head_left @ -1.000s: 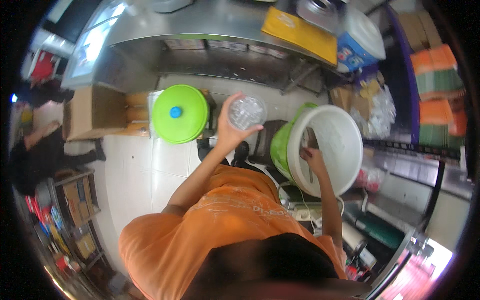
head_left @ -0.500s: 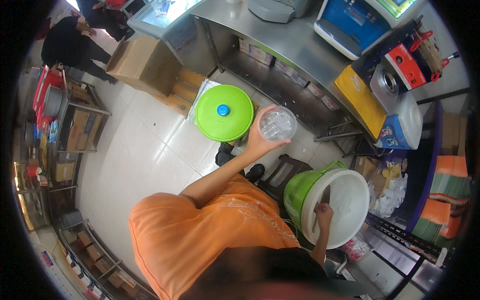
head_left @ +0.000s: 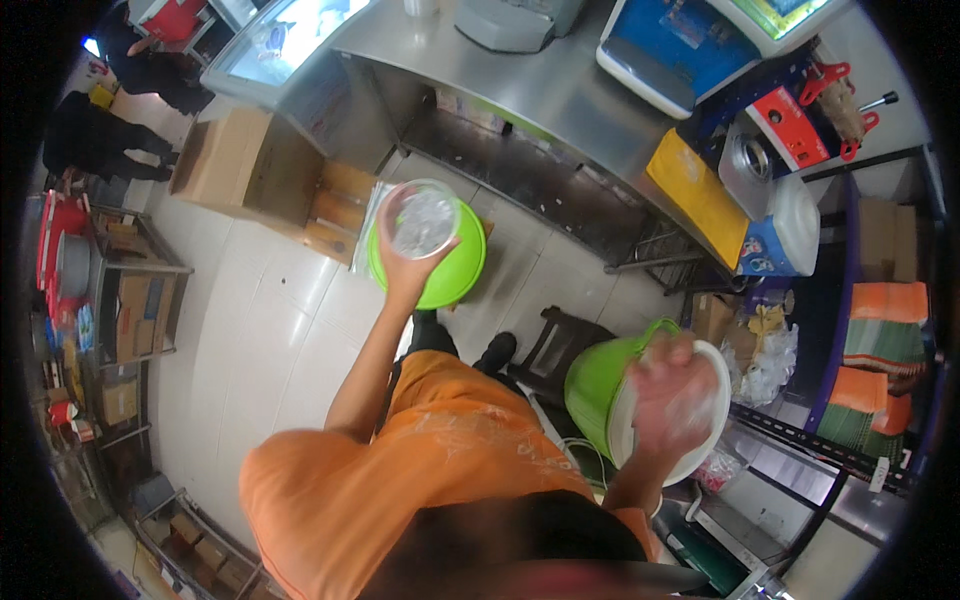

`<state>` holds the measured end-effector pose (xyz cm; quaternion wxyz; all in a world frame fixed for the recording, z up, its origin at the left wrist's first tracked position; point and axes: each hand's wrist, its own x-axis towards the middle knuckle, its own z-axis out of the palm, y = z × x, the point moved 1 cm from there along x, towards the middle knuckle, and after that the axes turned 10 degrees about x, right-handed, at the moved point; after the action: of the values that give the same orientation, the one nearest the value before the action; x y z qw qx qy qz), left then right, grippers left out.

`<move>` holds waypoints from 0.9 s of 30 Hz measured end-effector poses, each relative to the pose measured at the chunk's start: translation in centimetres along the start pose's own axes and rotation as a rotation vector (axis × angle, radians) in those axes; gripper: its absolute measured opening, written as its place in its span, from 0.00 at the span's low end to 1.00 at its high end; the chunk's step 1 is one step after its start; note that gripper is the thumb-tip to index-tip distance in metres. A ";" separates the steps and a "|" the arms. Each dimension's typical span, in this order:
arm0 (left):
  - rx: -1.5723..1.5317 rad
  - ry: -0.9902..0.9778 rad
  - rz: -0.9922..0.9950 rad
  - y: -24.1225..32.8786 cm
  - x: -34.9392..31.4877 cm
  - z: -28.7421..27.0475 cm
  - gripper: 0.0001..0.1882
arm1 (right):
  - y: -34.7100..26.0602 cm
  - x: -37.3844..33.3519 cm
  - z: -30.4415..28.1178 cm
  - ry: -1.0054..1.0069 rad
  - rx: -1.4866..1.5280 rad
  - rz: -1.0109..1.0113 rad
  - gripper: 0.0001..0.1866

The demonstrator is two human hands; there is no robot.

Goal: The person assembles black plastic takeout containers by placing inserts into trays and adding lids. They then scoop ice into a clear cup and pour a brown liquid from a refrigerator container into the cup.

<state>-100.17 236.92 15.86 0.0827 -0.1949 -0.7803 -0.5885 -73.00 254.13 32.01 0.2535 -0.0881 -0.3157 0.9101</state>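
My left hand [head_left: 405,272] is wrapped round a clear plastic cup [head_left: 424,222] that looks filled with ice. Below the cup is a round bright-green lid [head_left: 466,268], partly covered by it. My right hand [head_left: 672,395] is over the mouth of a green bucket [head_left: 596,390] with a white inside. Motion smears its fingers, so whether it grips anything does not show. The hand hides much of the bucket's inside.
A dark stool [head_left: 562,348] stands beside the bucket. Ahead runs a steel counter [head_left: 520,95], with a cardboard box [head_left: 250,170] to its left. A shelf rack [head_left: 140,290] lines the left side. Two people in dark clothes stand at the far left.
My left hand has carried the cup leftward, over the green lid. My right hand has risen from inside the bucket; the dark flat tool it held there no longer shows.
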 end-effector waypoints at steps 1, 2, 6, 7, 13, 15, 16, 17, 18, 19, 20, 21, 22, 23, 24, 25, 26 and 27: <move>0.005 0.020 -0.021 -0.6 1.0 -1.2 0.50 | 1.6 1.9 3.4 -0.202 -0.049 0.054 0.13; 0.019 0.051 -0.030 -1.2 1.8 -2.6 0.51 | 2.8 4.0 6.4 -0.466 -0.023 0.108 0.13; 0.066 0.196 -0.156 -3.7 3.9 -8.5 0.51 | 8.0 10.6 15.5 -0.958 0.187 0.097 0.15; 0.082 0.230 -0.154 -4.5 4.3 -10.1 0.52 | 9.8 11.6 17.4 -0.988 0.286 0.022 0.14; 0.130 0.397 -0.271 -8.6 5.4 -18.5 0.51 | 15.7 17.7 18.3 -0.979 0.145 0.124 0.12; 0.216 0.437 -0.291 -9.3 5.8 -21.3 0.50 | 21.2 21.9 13.3 -0.765 -0.350 0.113 0.12; 0.255 0.458 -0.291 -9.6 6.0 -22.5 0.50 | 25.3 23.9 10.0 -0.606 -0.519 0.164 0.13; 0.277 0.468 -0.277 -9.8 5.9 -23.6 0.50 | 30.6 25.6 6.5 -0.382 -0.474 0.282 0.13; 0.289 0.480 -0.278 -9.8 5.7 -24.7 0.49 | 35.9 27.5 2.9 -0.299 -0.691 0.299 0.15; 0.297 0.490 -0.273 -9.9 5.6 -25.6 0.49 | 40.3 28.1 -1.2 -0.331 -1.102 0.221 0.22; 0.305 0.494 -0.246 -10.0 5.5 -26.3 0.49 | 43.7 27.5 -5.8 -0.394 -1.562 0.432 0.34; 0.332 0.490 -0.270 -10.2 5.4 -27.0 0.49 | 46.9 25.5 -9.7 -0.386 -1.882 0.503 0.43; 0.363 0.484 -0.276 -10.2 5.0 -27.7 0.49 | 49.3 23.8 -13.2 -0.373 -1.887 0.625 0.45; 0.377 0.484 -0.289 -10.3 4.8 -28.1 0.49 | 51.4 22.9 -16.0 -0.353 -1.943 0.841 0.48; 0.394 0.483 -0.286 -10.4 4.4 -28.5 0.49 | 53.1 22.0 -18.0 -0.365 -1.948 0.760 0.42; 0.392 0.484 -0.294 -10.4 4.0 -28.7 0.48 | 54.2 21.5 -19.5 -0.373 -2.015 0.779 0.36; 0.389 0.486 -0.319 -10.4 3.8 -28.9 0.48 | 54.9 21.3 -20.6 -0.352 -1.970 0.689 0.33; 0.387 0.478 -0.299 -10.4 3.6 -28.8 0.48 | 55.1 21.2 -21.3 -0.329 -1.949 0.639 0.29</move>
<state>-110.55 207.91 16.37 0.2117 0.0843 -0.8560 -0.4640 -106.67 239.34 -18.85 -0.2272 -0.2091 -0.9072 0.2857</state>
